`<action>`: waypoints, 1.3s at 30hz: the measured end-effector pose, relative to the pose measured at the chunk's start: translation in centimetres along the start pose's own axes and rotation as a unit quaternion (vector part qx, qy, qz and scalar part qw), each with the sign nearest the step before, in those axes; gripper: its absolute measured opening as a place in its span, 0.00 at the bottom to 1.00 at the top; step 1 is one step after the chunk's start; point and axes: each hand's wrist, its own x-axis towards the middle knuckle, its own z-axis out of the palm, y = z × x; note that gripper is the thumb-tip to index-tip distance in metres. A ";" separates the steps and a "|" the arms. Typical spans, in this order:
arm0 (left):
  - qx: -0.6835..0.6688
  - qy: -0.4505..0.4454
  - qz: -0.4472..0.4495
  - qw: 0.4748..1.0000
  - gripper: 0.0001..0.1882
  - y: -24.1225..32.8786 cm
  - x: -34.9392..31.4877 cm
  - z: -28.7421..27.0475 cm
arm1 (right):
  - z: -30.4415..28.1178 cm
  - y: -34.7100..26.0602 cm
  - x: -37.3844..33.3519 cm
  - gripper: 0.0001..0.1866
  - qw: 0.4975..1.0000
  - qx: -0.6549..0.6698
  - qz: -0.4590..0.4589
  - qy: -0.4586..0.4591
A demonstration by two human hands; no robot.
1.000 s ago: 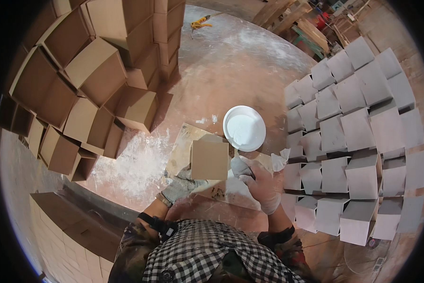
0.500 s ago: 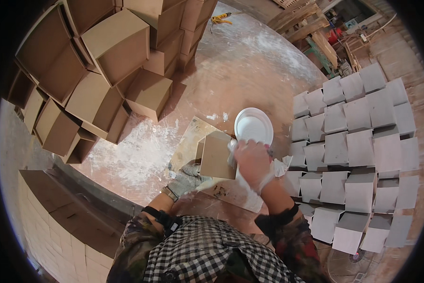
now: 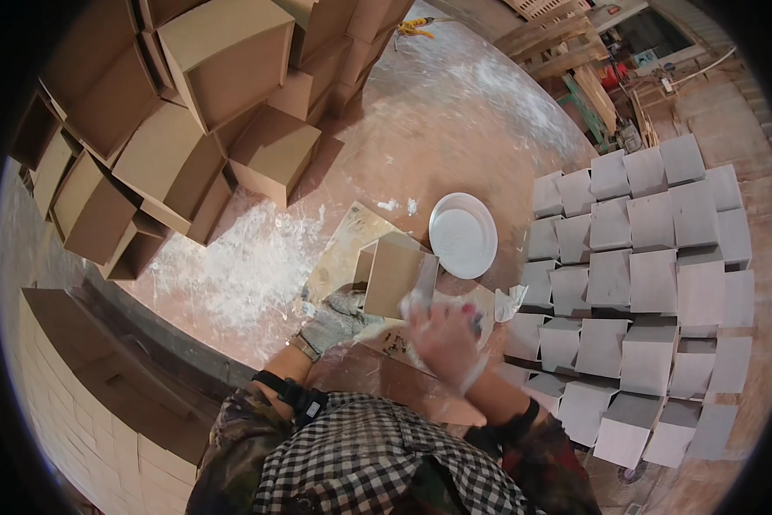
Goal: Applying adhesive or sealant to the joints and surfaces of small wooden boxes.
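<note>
Both hands are on a small brown box (image 3: 392,275) on the dusty worktop (image 3: 257,266). The gloved left hand (image 3: 334,316) grips its left side. The right hand (image 3: 444,336) presses a white rag against its front. A white bowl (image 3: 462,234) sits just beside the box.

Workshop: stacked box moulds (image 3: 223,60), plaster-dusted floor (image 3: 455,112)

Brown cardboard boxes (image 3: 188,129) stacked upper left; white-coated boxes (image 3: 644,283) rowed right.
</note>
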 end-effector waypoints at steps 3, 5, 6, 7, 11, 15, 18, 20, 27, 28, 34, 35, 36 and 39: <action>-0.400 0.049 -0.039 0.914 0.29 0.7 0.0 0.1 | -0.7 -0.5 0.1 0.18 0.997 0.050 0.003 0.051; -0.543 0.059 -0.063 0.835 0.29 1.0 0.1 0.3 | 0.1 1.8 2.9 0.19 0.997 0.063 0.035 0.017; -0.546 0.055 -0.058 0.834 0.29 1.4 0.4 0.2 | 0.3 3.1 4.1 0.20 0.995 0.074 0.068 -0.019; -0.538 0.035 -0.074 0.839 0.30 1.6 0.7 0.0 | 0.5 3.8 4.6 0.20 0.995 0.071 0.067 -0.018; -0.385 0.079 -0.079 0.916 0.29 1.8 0.0 -0.1 | 0.9 -0.4 2.5 0.20 0.999 -0.024 0.041 -0.017; -0.145 0.056 -0.057 0.986 0.29 0.3 -0.5 0.0 | -1.0 -1.7 1.6 0.18 0.997 0.028 -0.006 0.074; -0.248 0.090 -0.041 0.964 0.28 0.5 -0.2 0.6 | 0.0 2.8 5.6 0.20 0.996 0.063 0.035 -0.054; -0.355 0.072 -0.085 0.928 0.29 2.7 0.0 -1.0 | 0.6 3.1 6.3 0.19 0.996 0.038 0.043 -0.074; 0.050 0.108 0.101 0.988 0.36 0.3 0.0 -0.1 | -0.8 -3.0 2.4 0.13 0.995 0.030 0.023 0.095; -0.130 0.111 0.014 0.985 0.35 2.1 0.2 -0.9 | -0.5 -1.8 3.4 0.13 0.995 0.028 0.027 0.092; -0.316 0.100 -0.099 0.938 0.32 2.9 -0.5 -1.1 | -0.5 1.4 8.0 0.19 0.997 0.011 -0.001 -0.071; -0.259 0.137 -0.076 0.953 0.31 2.1 -0.9 -0.7 | -0.9 -0.9 6.2 0.17 1.000 -0.011 -0.019 -0.016; -0.260 0.140 -0.076 0.952 0.31 2.0 -0.6 -0.8 | -1.3 -2.2 4.7 0.15 0.998 -0.039 -0.034 0.037; -0.459 0.077 -0.100 0.879 0.32 2.1 -0.5 -0.7 | -1.9 -3.5 3.5 0.14 0.996 -0.028 -0.040 0.069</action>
